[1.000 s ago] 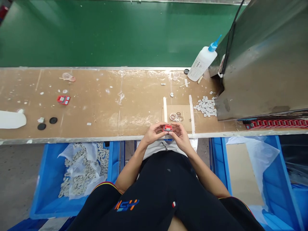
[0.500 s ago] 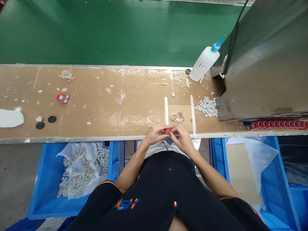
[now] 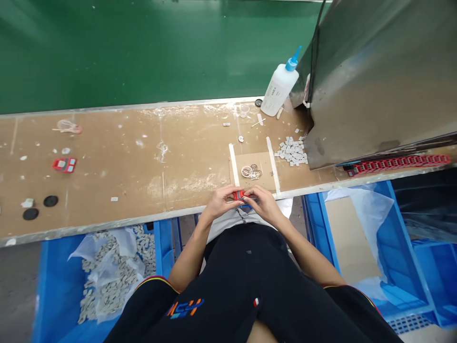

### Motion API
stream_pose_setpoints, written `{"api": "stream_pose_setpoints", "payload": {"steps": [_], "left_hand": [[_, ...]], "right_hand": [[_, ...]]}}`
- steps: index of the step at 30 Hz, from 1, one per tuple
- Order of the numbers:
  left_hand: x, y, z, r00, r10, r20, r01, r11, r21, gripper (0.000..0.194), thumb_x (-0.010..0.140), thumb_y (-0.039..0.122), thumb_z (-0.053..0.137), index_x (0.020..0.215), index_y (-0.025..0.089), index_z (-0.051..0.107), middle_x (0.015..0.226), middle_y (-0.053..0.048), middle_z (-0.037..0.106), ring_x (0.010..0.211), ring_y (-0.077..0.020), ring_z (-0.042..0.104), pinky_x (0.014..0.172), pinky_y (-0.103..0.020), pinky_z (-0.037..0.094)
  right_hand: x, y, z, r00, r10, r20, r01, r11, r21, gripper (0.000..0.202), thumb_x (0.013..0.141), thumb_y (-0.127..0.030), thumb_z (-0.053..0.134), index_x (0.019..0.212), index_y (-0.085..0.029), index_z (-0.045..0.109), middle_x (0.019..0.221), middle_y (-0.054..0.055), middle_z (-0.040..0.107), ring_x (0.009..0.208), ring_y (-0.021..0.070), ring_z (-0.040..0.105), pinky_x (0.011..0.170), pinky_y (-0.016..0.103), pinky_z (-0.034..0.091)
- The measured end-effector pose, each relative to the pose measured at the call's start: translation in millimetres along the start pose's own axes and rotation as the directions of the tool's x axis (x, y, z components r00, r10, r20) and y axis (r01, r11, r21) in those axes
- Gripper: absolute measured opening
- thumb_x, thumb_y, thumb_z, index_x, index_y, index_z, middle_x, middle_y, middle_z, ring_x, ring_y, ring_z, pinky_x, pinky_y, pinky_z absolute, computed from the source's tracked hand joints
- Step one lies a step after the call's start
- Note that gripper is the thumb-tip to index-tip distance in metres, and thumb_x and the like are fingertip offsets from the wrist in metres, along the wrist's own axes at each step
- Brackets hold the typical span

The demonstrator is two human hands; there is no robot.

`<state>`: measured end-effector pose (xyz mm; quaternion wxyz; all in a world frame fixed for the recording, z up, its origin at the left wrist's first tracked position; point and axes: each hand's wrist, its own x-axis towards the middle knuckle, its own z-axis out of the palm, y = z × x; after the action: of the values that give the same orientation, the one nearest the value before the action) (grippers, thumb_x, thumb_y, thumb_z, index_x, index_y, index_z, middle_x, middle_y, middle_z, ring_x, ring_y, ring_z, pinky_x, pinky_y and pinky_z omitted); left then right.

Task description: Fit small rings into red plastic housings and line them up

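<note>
A seated person in black shorts looks down at a long brown tabletop point(image 3: 143, 157) with a green belt running behind it. Both hands meet at the near edge of the tabletop, just in front of the person's lap. The left hand point(image 3: 221, 202) and the right hand point(image 3: 262, 205) pinch a small red part point(image 3: 239, 195) between their fingertips, fingers curled closed around it from either side. The red part is mostly hidden by the fingers, so only a sliver of it shows.

Just beyond the hands lies a square cardboard pad point(image 3: 253, 166) bordered by two pale strips, with a few small metal rings point(image 3: 250, 171) on it. To the right of the pad sits a heap of small grey blocks point(image 3: 292, 151), touching the foot of a large metal housing point(image 3: 374, 81). A row of red parts point(image 3: 396, 163) lies along the base of that housing. A white squeeze bottle with a blue nozzle point(image 3: 280, 85) leans at the far edge of the tabletop.

Far to the left lie another red part point(image 3: 64, 165) and two black discs point(image 3: 39, 207). Below the tabletop on the left, a blue bin point(image 3: 60, 286) holds a plastic bag of grey pieces; more blue bins point(image 3: 403, 257) stand on the right
</note>
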<state>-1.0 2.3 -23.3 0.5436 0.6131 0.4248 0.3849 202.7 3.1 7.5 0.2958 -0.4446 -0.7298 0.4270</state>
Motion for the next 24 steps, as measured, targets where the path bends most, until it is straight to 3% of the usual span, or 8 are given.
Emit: {"api": "stream_pose_setpoints", "payload": {"steps": [6, 11, 19, 24], "left_hand": [[0.5, -5.6, 1.6, 0.992, -0.123, -0.005, 0.121, 0.986, -0.116, 0.055, 0.069, 0.053, 0.086, 0.107, 0.014, 0.078, 0.095, -0.009, 0.074, 0.078, -0.0183, 0.072, 0.074, -0.031, 0.064], [1.1, -3.6, 0.1, 0.993, -0.117, -0.009, 0.115, 0.989, -0.089, 0.055, 0.066, 0.053, 0.088, 0.104, 0.015, 0.079, 0.093, -0.010, 0.076, 0.079, -0.0202, 0.072, 0.075, -0.032, 0.063], [2.7, -0.6, -5.8, 0.988, -0.152, 0.017, 0.152, 0.988, -0.030, 0.051, 0.069, 0.054, 0.085, 0.104, 0.018, 0.080, 0.102, -0.012, 0.078, 0.090, -0.0257, 0.075, 0.083, -0.037, 0.063], [6.0, 6.8, -10.7, 0.990, -0.118, 0.082, 0.115, 0.993, 0.036, 0.045, 0.070, 0.050, 0.084, 0.104, 0.020, 0.080, 0.105, -0.012, 0.077, 0.085, -0.0236, 0.073, 0.079, -0.035, 0.063]], "right_hand": [[-5.6, -1.5, 2.1, 0.994, 0.109, -0.006, -0.107, 0.986, 0.126, 0.024, 0.099, -0.042, 0.057, 0.094, -0.021, 0.067, 0.094, 0.007, 0.071, 0.086, 0.0196, 0.068, 0.078, 0.034, 0.057], [-6.0, 0.0, 5.2, 0.988, 0.155, -0.001, -0.151, 0.964, 0.218, 0.022, 0.096, -0.039, 0.059, 0.092, -0.019, 0.066, 0.092, 0.006, 0.069, 0.084, 0.0180, 0.067, 0.077, 0.032, 0.057], [-4.7, 1.4, 10.3, 0.989, 0.139, -0.051, -0.131, 0.982, 0.136, 0.008, 0.093, -0.022, 0.063, 0.086, -0.019, 0.062, 0.090, 0.004, 0.065, 0.086, 0.0166, 0.064, 0.076, 0.027, 0.052], [-22.6, -6.5, 21.5, 0.972, 0.143, -0.188, -0.131, 0.989, 0.072, 0.012, 0.090, -0.015, 0.065, 0.080, -0.020, 0.059, 0.085, 0.002, 0.063, 0.082, 0.0161, 0.062, 0.076, 0.027, 0.050]]}}
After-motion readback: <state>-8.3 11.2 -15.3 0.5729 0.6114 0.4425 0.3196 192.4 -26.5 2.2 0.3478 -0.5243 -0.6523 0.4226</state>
